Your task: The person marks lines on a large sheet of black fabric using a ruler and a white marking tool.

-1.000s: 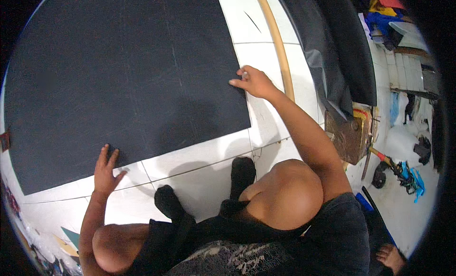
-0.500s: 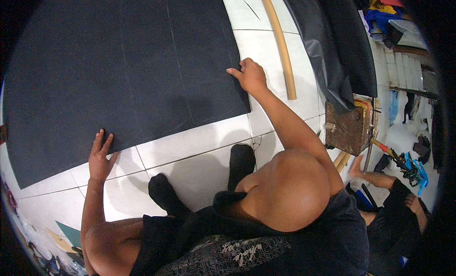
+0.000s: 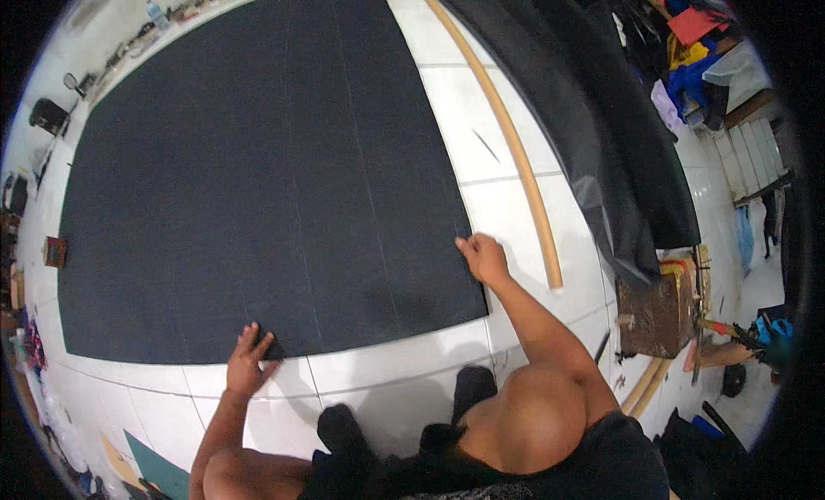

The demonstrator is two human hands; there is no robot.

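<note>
A large black sheet (image 3: 215,182) of fabric-like material lies flat on the floor, with faint pale lines running along it. My left hand (image 3: 247,367) rests at its near edge, fingers stretched out and fingertips on the surface. At the right edge, close to the near right corner, my right hand (image 3: 486,261) has its thumb on top and its other fingers curled at the border. It appears to pinch the sheet there, though the undersides of those fingers are hidden.
A long tan tube (image 3: 524,169) lies right of the sheet, with black glossy material (image 3: 593,156) beyond it. A brown block (image 3: 653,315) stands at the right, near part of another person's limb (image 3: 726,355). A small wooden block (image 3: 55,251) sits at the sheet's left edge.
The view has tilted up, so the sheet's far part and left surroundings now show. Both hands keep about the same places on the sheet; less of the other person is visible.
</note>
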